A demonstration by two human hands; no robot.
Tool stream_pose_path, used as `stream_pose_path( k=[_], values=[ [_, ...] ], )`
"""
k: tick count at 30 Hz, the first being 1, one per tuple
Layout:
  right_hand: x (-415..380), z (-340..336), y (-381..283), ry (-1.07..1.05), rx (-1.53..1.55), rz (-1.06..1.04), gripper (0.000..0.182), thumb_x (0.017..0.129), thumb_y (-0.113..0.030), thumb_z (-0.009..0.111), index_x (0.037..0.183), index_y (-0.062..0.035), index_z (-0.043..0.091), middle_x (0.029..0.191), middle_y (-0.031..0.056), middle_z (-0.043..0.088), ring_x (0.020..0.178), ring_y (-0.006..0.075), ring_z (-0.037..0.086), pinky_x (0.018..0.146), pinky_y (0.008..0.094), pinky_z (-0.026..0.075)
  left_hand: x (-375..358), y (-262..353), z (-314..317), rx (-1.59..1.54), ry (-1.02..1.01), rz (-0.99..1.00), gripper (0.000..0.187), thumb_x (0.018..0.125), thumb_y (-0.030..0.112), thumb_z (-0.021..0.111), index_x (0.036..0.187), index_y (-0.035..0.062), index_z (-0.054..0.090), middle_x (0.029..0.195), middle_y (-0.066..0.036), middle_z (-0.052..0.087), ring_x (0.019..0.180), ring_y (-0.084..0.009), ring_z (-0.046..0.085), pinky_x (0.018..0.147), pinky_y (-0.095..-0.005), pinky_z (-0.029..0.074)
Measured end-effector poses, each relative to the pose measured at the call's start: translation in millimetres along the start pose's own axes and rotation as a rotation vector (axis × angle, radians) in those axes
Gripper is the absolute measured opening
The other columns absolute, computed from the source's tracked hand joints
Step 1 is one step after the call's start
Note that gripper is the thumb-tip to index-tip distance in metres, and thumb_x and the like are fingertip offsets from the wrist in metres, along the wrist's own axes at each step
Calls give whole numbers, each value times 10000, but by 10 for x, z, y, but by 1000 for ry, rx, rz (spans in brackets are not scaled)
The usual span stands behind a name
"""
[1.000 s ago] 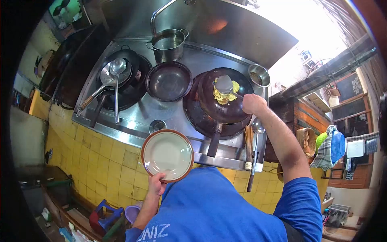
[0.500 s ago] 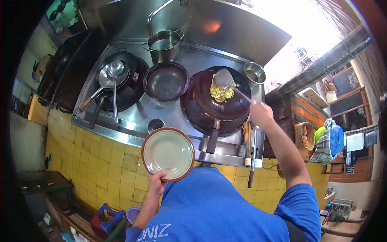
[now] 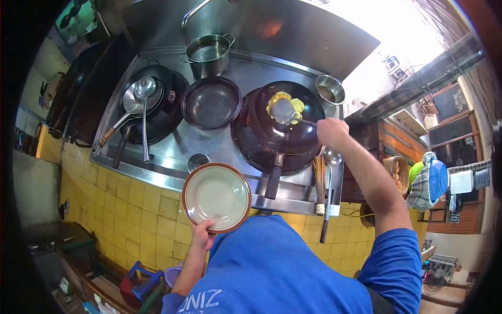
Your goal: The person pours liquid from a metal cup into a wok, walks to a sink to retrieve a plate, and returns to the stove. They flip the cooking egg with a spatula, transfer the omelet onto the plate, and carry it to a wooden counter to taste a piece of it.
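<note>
A spatula (image 3: pixel 283 111) is hiding part of the yellow food (image 3: pixel 297 104) lying in the wok (image 3: pixel 287 140), and the right hand (image 3: pixel 333 132) is covering the handle's end, curling around it, its arm stretching forward. The left hand (image 3: pixel 203 235) is pinching the plate (image 3: pixel 217 196) by its rim, thumb on top, fingers hiding beneath; the plate is blocking some of the front edge of the counter (image 3: pixel 214 144).

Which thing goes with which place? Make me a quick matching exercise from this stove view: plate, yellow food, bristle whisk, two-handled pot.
1. Plate
2. Yellow food
3. Bristle whisk
4. Two-handled pot

A. Beside a ladle
B. In the left hand
C. At the back, near the tap
D. In a wok, partly under the spatula

Pairs: 1-B, 2-D, 3-A, 4-C
</note>
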State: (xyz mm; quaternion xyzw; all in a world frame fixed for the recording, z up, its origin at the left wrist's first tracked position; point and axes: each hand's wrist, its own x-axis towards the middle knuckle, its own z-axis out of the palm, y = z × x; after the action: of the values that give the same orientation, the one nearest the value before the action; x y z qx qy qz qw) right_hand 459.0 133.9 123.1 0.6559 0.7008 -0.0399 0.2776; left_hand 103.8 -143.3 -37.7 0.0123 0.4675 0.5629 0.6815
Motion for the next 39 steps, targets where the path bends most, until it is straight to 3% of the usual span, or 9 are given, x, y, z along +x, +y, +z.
stream_pose_path(
  k=[7,16,23,26,31,36,39],
  values=[
    [354,-238,-101,-106,-40,13,309,765,-134,622,1064,-96,687,1099,111,672,1004,258,657,799,411,547,29,-68,-12,-8,17,-10,455,731,-36,528,1185,-51,494,1059,-146,606,934,-280,625,835,-395,526],
    [582,-274,-163,-143,-101,18,331,776,-198,659,1092,-100,685,1113,98,669,993,256,660,763,445,553,75,-22,-34,4,-18,-24,453,732,-28,533,1183,-51,493,1065,-152,602,943,-277,623,811,-387,537],
    [22,-181,300,50,7,72,219,791,-131,582,957,-72,712,1016,130,690,953,271,671,771,402,555,32,65,99,19,-39,-4,475,740,-27,514,1211,-64,474,1078,-165,597,957,-290,625,843,-403,537],
    [-206,-134,339,4,-45,102,215,814,-129,556,949,-63,710,1007,120,694,944,268,674,777,391,554,47,61,22,14,-53,-47,461,742,-29,512,1200,-71,485,1071,-163,602,943,-290,630,835,-406,541],
    [22,195,278,0,-25,67,251,828,-155,537,992,-77,711,1029,132,688,963,270,670,775,394,553,81,47,8,21,-31,-62,429,746,-29,517,1172,-75,509,1048,-160,612,923,-284,637,819,-405,546],
    [222,14,79,-25,52,114,262,822,-165,560,1030,-96,704,1071,126,680,990,279,662,777,419,554,125,24,-28,51,-19,-34,429,746,-36,519,1174,-70,505,1053,-146,607,924,-275,631,808,-393,546],
    [337,-218,32,-74,-59,93,277,816,-186,603,1065,-107,695,1116,99,669,1020,251,652,786,452,548,76,61,48,26,-34,-41,438,744,-40,518,1181,-66,498,1072,-144,598,941,-275,622,819,-390,538]
  ],
)
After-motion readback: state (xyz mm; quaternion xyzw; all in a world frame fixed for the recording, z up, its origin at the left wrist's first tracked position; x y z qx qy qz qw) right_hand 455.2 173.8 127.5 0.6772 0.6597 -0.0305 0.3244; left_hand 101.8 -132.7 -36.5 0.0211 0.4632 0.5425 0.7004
